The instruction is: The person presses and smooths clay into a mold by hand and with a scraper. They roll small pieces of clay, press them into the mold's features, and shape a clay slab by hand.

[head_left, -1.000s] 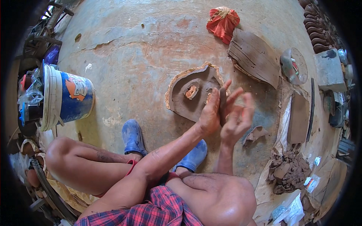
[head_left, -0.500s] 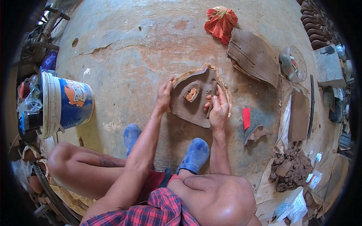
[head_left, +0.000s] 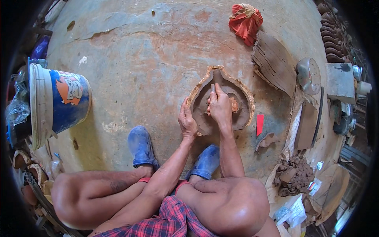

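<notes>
A pointed, rounded mould with a crumbly tan rim lies on the floor, lined with brown clay and holding an oval raised piece with an orange centre at its right. My left hand grips the mould's left rim, fingers bent along the outside. My right hand is inside the mould, left of the oval piece, fingers closed around a slim brown clay piece, index finger pointing forward along it. A red strip and a torn clay scrap lie to the right.
At left stands a blue-and-white bucket. To the right are a red cloth bundle, a clay slab, a metal bowl, a grey block, a clay board and a clay heap. My feet in blue clogs are below.
My left hand has moved from beside my right hand to the mould's rim. The mould has turned, its point now toward the far side, and my right hand has moved down into it.
</notes>
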A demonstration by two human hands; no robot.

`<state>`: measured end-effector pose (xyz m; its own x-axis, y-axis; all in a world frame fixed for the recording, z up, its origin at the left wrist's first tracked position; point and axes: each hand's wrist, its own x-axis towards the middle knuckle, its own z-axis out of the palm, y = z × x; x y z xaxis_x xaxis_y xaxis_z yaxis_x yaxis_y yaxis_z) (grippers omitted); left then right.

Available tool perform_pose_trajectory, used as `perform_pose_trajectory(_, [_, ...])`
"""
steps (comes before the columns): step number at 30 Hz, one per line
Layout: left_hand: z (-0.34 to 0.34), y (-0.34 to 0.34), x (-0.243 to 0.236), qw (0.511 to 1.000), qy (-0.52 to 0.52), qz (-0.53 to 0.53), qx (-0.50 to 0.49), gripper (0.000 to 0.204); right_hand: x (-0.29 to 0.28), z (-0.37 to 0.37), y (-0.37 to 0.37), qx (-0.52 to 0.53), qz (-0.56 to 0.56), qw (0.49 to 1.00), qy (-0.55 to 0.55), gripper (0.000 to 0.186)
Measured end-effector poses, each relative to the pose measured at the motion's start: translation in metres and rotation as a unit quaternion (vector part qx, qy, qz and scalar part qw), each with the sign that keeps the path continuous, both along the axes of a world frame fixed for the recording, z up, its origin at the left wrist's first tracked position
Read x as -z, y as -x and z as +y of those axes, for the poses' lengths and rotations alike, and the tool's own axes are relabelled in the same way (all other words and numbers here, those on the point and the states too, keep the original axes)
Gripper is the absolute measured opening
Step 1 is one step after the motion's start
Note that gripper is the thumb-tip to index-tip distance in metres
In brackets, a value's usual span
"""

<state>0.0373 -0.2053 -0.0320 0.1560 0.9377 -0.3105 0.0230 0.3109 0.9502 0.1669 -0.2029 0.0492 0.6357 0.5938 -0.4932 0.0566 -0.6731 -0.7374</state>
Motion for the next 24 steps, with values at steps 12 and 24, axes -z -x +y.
perform_pose_trajectory(12, [0.006,0.001,-0.010,1.000,0.006,-0.020,-0.002,0.047,0.006,0.015,0.002,-0.045,-0.063,0.992,0.096,0.054])
perform_pose_trajectory(24, [0.005,0.005,-0.008,0.999,0.025,-0.029,0.000,0.048,-0.002,0.008,0.000,-0.194,-0.065,0.972,0.114,0.067])
